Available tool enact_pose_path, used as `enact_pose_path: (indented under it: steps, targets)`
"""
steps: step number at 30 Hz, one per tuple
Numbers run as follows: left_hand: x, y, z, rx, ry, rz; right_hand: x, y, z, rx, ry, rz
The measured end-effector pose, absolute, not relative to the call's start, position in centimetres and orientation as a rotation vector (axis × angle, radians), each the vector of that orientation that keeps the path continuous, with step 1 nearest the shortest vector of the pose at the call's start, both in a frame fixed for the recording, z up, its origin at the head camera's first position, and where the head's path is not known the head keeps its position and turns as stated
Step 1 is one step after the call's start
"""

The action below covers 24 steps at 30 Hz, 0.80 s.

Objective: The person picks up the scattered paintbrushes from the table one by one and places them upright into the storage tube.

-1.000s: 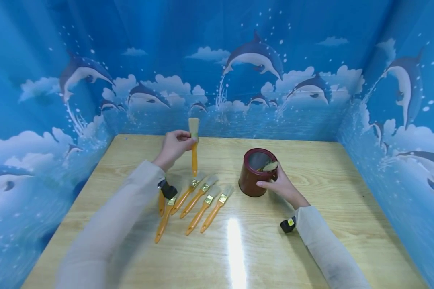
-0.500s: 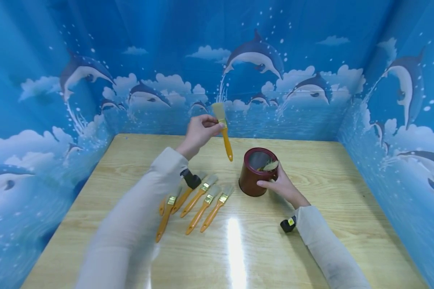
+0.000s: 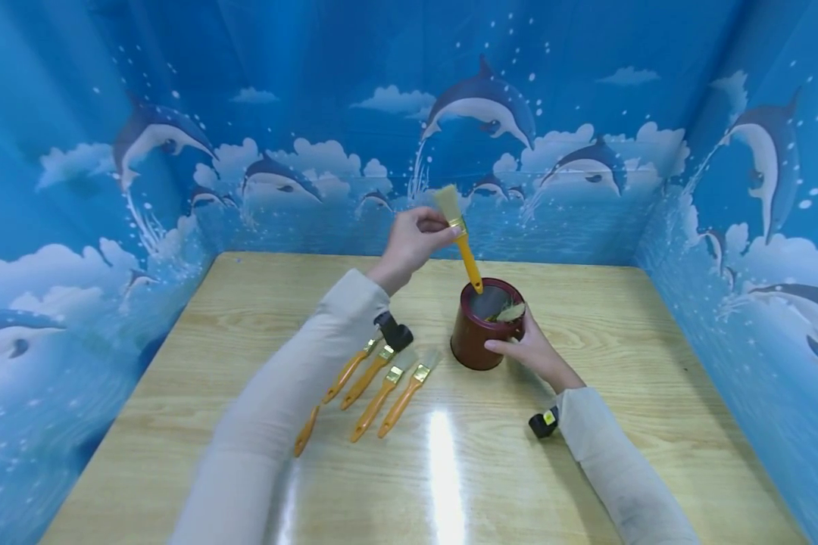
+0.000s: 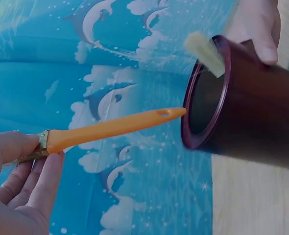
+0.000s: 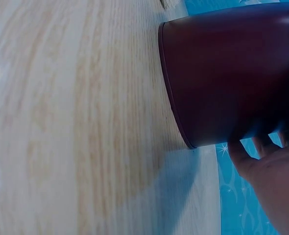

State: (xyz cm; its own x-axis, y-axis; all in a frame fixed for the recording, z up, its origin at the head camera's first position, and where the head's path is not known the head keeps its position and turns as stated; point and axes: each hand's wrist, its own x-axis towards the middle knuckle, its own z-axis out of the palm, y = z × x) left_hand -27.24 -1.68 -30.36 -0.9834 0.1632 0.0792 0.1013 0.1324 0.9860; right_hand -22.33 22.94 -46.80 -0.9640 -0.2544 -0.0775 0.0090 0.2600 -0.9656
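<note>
Brush [image 3: 471,260] tilted above the can [image 3: 475,344], its handle [image 4: 110,130] pointing at the rim [image 4: 228,68].
The left hand's [image 3: 412,244] grip pinches the brush's metal band [image 4: 43,143]; the right hand's [image 3: 535,353] curls round the can. A handle lowered off-centre could snag on the rim, and a slip in that narrow pinch could let it swivel.

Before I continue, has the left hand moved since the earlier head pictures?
Yes: the left hand has moved rightward in the head view, toward the unmoved dark red pot.
</note>
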Motion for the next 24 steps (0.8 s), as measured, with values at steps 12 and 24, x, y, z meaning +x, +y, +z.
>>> enact_pose_path:
  steps: [12,24]
  targets:
    - [-27.1,1.7,-32.9,0.294,2.439,1.879,-22.3,22.8,-46.6,-0.253,2.304,-1.79]
    - [-26.5,2.7,-36.4,0.34,2.512,1.744,-22.5,22.8,-46.9,-0.307,2.311,-1.818]
